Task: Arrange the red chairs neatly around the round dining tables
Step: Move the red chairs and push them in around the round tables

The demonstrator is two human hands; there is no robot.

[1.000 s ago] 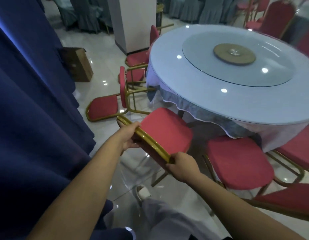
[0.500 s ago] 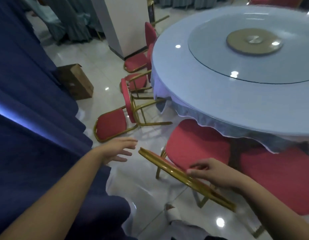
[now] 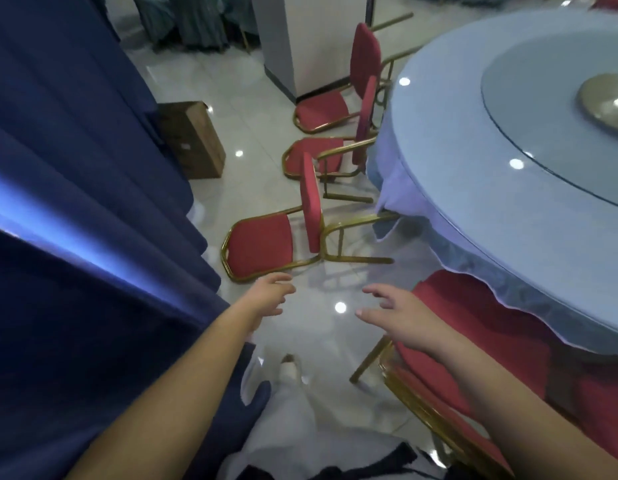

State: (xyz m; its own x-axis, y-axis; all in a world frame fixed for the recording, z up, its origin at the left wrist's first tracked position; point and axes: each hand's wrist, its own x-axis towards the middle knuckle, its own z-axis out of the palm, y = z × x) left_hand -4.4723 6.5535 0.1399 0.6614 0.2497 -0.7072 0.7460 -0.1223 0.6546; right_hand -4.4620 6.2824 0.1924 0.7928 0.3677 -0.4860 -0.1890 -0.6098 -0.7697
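Both hands out front, nothing in either. L hand point(image 3: 271, 296) has fingers spread and loosely curved, palm down; R hand point(image 3: 396, 315) is the same, fingers fanned over the shiny floor point(image 3: 252, 109).

Target looks like the tipped red chair point(image 3: 261, 245) dead ahead, a touch left. It's on its back: backrest flat on the tiles, seat pad standing on edge, gold legs pointing R toward the round table point(image 3: 456, 188). So its long axis runs L-to-R across the view. L hand is nearer, fingertips just short of the frame's near corner; R hand is well apart from it, closer to the legs' side.

Two more chairs point(image 3: 314, 152) lie tipped the same way further along the table edge. One chair point(image 3: 474, 323) by the R arm stands upright, seat under the tablecloth, prob. done.

Cardboard box point(image 3: 193, 140) sits by the blue curtain point(image 3: 75, 202); can't tell what's inside.

My guess: next is grabbing the backrest frame and standing the chair up.
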